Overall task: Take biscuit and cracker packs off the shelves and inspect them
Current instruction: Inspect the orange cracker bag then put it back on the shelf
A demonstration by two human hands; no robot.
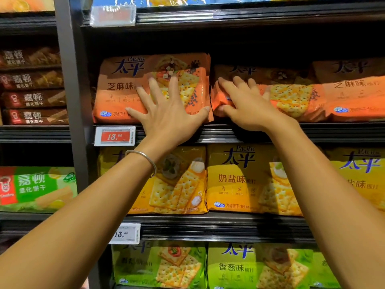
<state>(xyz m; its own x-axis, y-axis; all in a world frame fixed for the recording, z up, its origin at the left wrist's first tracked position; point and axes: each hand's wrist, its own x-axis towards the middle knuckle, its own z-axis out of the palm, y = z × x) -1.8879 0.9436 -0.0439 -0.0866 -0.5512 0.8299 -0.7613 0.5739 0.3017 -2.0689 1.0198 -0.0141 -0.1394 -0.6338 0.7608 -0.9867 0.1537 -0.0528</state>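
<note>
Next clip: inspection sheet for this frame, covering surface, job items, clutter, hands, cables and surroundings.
Surface: black shelf, stocked; price tag on its rail.
Job's things: left orange pack and second orange pack stand side by side on the shelf, not yet taken off.
Clutter: nothing seen.
Hands: left hand lies flat with fingers spread on the left orange pack; right hand rests on the second orange pack, thumb at its left edge. Bracelet on the left wrist.
Cables: nothing seen.
Surroundings: yellow packs one shelf below, green packs under those; brown boxes stacked in the left bay.
</note>
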